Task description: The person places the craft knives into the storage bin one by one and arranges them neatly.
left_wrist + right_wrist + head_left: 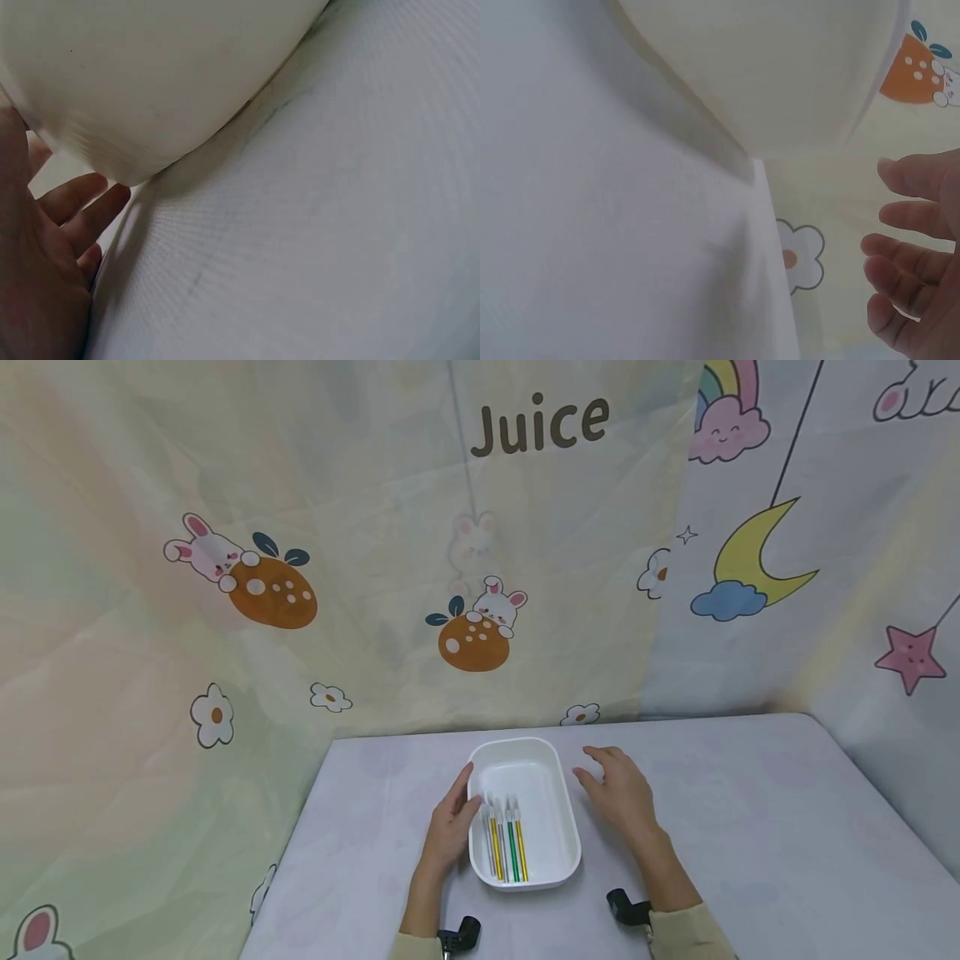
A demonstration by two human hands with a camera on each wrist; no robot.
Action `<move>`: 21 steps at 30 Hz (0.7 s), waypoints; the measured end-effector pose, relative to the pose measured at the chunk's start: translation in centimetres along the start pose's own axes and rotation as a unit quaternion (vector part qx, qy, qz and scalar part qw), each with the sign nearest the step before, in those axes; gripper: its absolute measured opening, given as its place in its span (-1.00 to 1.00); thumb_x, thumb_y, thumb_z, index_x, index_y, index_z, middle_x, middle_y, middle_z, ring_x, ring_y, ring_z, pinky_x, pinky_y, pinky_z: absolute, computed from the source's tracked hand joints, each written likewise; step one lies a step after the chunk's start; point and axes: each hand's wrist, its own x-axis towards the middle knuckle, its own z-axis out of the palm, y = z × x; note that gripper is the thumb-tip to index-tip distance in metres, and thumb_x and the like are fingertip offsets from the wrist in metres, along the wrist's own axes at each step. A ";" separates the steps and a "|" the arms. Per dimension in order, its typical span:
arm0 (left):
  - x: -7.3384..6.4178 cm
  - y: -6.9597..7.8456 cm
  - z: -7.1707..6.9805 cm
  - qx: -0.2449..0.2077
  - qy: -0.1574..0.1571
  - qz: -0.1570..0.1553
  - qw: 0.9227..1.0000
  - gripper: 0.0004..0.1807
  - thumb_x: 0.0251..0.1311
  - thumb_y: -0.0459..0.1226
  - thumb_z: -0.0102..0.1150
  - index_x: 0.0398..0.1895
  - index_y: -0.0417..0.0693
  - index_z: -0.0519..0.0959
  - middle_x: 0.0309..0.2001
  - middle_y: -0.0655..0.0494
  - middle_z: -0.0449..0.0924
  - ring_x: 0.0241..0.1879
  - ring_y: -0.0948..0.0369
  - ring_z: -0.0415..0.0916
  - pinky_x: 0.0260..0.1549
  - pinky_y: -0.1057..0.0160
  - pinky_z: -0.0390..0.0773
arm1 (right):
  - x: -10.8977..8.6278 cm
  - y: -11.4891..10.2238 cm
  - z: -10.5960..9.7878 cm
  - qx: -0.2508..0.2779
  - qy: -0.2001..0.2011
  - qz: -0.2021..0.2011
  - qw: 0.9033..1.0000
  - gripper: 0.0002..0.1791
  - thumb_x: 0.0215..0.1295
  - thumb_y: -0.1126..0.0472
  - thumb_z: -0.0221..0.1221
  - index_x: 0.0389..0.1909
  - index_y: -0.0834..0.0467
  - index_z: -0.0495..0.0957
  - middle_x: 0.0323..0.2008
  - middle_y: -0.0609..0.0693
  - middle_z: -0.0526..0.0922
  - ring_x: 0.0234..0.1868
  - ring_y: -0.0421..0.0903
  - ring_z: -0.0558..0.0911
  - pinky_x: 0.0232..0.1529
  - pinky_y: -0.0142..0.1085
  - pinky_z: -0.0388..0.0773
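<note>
A white rectangular tray with rounded corners [546,827] sits on the table. Along its left half lie several slim pen-shaped tools [504,852], side by side, with gold, silver and green shafts and pale clear tips pointing away from me. My left hand [448,828] holds the tray's left side, thumb over the rim and fingers along the outer wall. In the left wrist view those fingers [97,214] reach the tray's lower edge. To the right of the tray, apart from it, my right hand [621,795] hovers with its fingers spread and loosely bent, holding nothing.
A pale cloth covers the table [750,827]. Behind it hangs a printed curtain [375,568] with rabbits, oranges and flowers, meeting the table's back edge. Black wrist camera mounts [628,907] sit at both sleeves.
</note>
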 end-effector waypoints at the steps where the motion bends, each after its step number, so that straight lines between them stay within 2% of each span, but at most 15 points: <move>1: 0.0 0.0 0.0 0.001 0.000 -0.001 1.000 -0.39 0.53 -0.10 0.11 0.56 0.52 0.27 0.57 0.47 0.23 0.60 0.28 0.14 0.58 0.06 0.18 | 0.0 0.1 -0.1 0.001 -0.001 0.002 1.000 -0.45 0.42 0.01 0.29 0.33 0.20 0.57 0.24 0.27 0.61 0.05 0.21 0.70 0.02 0.16 0.70; 8: 0.1 0.0 0.0 -0.003 -0.002 -0.001 1.000 -0.40 0.53 -0.09 0.10 0.56 0.54 0.27 0.57 0.47 0.22 0.60 0.29 0.14 0.58 0.06 0.18 | 0.1 0.5 -0.4 -0.005 -0.007 0.016 1.000 -0.44 0.44 0.03 0.27 0.35 0.21 0.54 0.26 0.31 0.58 0.16 0.26 0.65 0.09 0.20 0.67; 14: 0.0 0.0 0.0 -0.001 -0.001 -0.003 1.000 -0.39 0.53 -0.08 0.10 0.56 0.54 0.26 0.57 0.47 0.22 0.60 0.27 0.13 0.58 0.05 0.18 | 0.2 1.4 -0.7 -0.008 -0.003 0.011 1.000 -0.44 0.43 0.02 0.28 0.33 0.24 0.55 0.22 0.32 0.61 0.21 0.29 0.63 0.12 0.23 0.65; 21: 0.0 0.1 0.1 0.002 0.001 -0.005 1.000 -0.39 0.53 -0.09 0.10 0.57 0.52 0.26 0.57 0.46 0.22 0.60 0.27 0.13 0.58 0.05 0.18 | 0.3 2.3 -1.4 -0.014 -0.018 0.024 0.999 -0.43 0.45 0.02 0.25 0.36 0.25 0.52 0.24 0.34 0.59 0.26 0.31 0.59 0.19 0.26 0.60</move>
